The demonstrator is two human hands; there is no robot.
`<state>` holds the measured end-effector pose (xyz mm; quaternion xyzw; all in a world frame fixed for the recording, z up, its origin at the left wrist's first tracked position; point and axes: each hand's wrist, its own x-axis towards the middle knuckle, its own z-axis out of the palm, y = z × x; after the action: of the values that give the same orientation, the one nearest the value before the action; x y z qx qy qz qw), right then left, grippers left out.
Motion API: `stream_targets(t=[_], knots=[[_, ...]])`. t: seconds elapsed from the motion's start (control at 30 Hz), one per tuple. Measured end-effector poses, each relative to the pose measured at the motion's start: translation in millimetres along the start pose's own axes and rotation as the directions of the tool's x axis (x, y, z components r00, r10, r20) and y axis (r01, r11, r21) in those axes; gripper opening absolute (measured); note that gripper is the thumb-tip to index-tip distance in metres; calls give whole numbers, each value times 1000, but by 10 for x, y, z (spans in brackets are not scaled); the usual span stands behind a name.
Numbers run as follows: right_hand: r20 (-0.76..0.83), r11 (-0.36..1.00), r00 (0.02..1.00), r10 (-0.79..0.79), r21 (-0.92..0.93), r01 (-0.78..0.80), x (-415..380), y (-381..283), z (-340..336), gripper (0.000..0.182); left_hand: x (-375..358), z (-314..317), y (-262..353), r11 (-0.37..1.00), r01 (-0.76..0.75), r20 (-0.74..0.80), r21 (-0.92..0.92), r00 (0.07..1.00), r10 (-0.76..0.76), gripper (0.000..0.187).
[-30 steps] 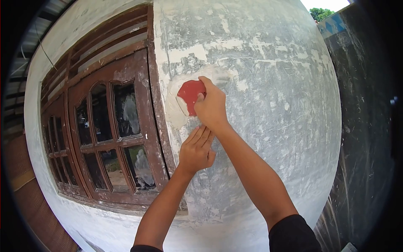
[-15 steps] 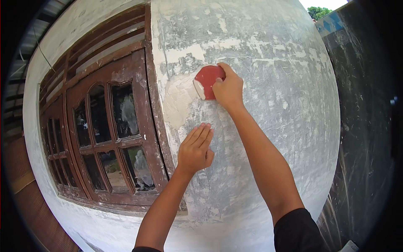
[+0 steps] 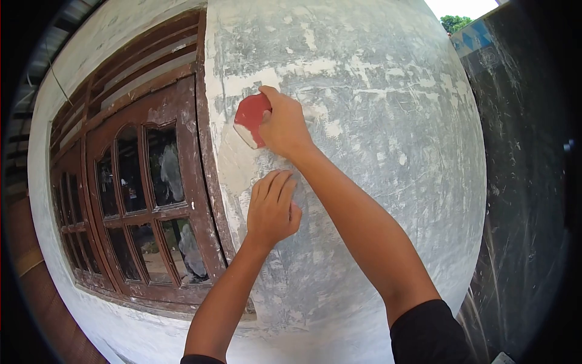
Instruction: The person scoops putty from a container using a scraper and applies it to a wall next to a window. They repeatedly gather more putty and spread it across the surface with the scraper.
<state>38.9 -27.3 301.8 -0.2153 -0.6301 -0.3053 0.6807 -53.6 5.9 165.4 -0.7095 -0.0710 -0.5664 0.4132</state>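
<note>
My right hand (image 3: 285, 127) grips a red putty spreader (image 3: 253, 112), thumb on its near face. White paste coats the spreader's lower left edge, which is against the wall (image 3: 376, 151). Around and below that edge is a pale patch of wet filler (image 3: 233, 161), close to the window frame. Lower down, my left hand (image 3: 271, 209) rests against the wall with its fingers together and slightly bent, holding nothing visible. The fingertips lie just below the filler patch.
On the left, a brown wooden window (image 3: 145, 194) with glass panes is set into the wall, its frame (image 3: 209, 151) bordering the filler. A dark panel (image 3: 527, 182) stands to the right. Leaves (image 3: 454, 23) show at the top right.
My right hand has moved left with the spreader, onto the filler patch near the window. My left hand has stayed on the wall, its fingers now more bent. The view has shifted slightly.
</note>
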Motion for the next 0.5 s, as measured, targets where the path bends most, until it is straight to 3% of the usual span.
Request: stream_targets(t=[0.03,0.1,0.17,0.27,0.33,0.4,0.43,0.5], knots=[[-3,1000,1000,2,2,-2,32,53,-27,44,-9,-3,-16,1000,-1,7,-3,1000,1,42],[-90,963,974,208,-154,-220,108,121,-245,44,-16,0,-32,1000,-3,17,-6,1000,3,39],[-252,938,931,263,-161,-308,160,273,-538,45,-28,4,-24,1000,-12,6,8,1000,12,36],[-371,925,907,198,-236,-298,170,352,-786,46,-35,14,-24,999,-34,2,24,999,34,36],[-435,956,900,15,-256,-140,133,245,-722,45,-38,15,-17,999,-34,8,39,999,34,37],[-289,994,957,-6,-107,-26,116,-1,-486,43,-46,11,-25,998,-35,15,52,999,34,37],[-213,1000,977,11,9,-9,106,-54,-313,42,-46,18,-32,998,-35,15,52,999,34,37],[-65,997,997,33,69,-29,45,-165,-48,41,-38,19,-35,998,-31,14,50,999,31,37]])
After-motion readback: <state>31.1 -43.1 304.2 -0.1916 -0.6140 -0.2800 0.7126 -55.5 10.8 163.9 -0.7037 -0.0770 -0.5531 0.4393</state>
